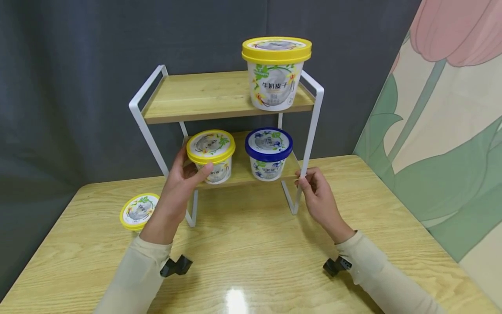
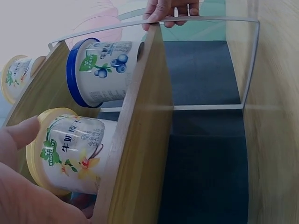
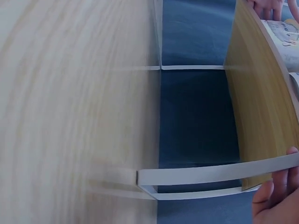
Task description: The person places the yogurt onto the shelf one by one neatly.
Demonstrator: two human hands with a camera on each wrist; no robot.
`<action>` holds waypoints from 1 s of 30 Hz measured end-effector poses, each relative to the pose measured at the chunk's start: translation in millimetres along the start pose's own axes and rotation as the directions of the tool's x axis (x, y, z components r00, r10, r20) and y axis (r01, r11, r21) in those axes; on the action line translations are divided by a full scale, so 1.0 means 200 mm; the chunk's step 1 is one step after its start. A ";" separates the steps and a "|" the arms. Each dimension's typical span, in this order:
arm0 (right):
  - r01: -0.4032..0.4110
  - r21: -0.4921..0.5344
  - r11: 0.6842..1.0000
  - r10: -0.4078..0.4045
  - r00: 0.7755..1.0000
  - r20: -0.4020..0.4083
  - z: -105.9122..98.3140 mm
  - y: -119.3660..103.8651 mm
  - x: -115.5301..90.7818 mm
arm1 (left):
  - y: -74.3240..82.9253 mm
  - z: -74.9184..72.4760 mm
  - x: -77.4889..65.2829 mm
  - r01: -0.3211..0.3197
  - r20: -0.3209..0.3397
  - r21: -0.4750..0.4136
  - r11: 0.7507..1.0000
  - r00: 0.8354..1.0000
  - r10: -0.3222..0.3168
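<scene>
A yellow-lidded ice cream tub (image 1: pixel 211 146) stands at the left of the rack's lower shelf (image 1: pixel 241 172). My left hand (image 1: pixel 176 192) holds it, thumb across the front and fingers curled round its far left side. In the left wrist view its white wall (image 2: pixel 77 151) shows a flower print and the base is at the shelf board. Beside it on the right is a blue-lidded tub (image 1: pixel 269 152) with blueberry print. My right hand (image 1: pixel 319 196) grips the rack's white right leg (image 1: pixel 310 139) at lower-shelf height, thumb in front and fingers behind.
Another yellow-lidded tub (image 1: pixel 276 78) stands at the right of the upper shelf (image 1: pixel 204 93). A further yellow-lidded tub (image 1: pixel 140 211) is on the wooden table (image 1: pixel 235 253), partly hidden by my left forearm. A dark curtain (image 1: pixel 98 87) hangs behind the rack.
</scene>
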State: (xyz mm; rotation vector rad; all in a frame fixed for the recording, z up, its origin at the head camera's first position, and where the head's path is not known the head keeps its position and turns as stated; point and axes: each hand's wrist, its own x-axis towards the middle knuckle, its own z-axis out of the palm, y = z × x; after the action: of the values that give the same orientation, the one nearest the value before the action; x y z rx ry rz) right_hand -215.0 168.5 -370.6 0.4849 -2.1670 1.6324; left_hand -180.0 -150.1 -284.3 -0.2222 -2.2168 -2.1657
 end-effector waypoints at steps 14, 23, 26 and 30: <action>0.054 -0.017 0.998 -0.054 0.999 -0.006 0.01 0.02 0.00 | -0.12 -0.05 -0.22 -0.106 -0.013 0.514 0.851 0.991 0.131; 0.063 -0.015 0.998 -0.062 0.998 0.025 0.00 0.03 0.01 | -0.27 -0.24 -0.31 -0.395 -0.083 0.569 0.721 0.845 0.528; 0.061 -0.014 0.998 -0.060 0.998 0.017 0.00 0.02 0.01 | -0.31 -0.34 -0.30 -0.330 -0.096 0.670 0.665 0.850 0.518; 0.058 0.001 0.998 -0.058 0.998 0.024 -0.01 0.02 0.00 | -0.35 -0.45 -0.31 -0.204 -0.106 0.797 0.568 0.879 0.464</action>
State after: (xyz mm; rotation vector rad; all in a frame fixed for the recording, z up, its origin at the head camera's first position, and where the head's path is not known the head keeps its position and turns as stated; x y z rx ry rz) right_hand -216.6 170.8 -372.7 0.5649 -2.1496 1.6039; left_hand -134.1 -246.7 -357.9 -0.2264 -2.4050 -0.8370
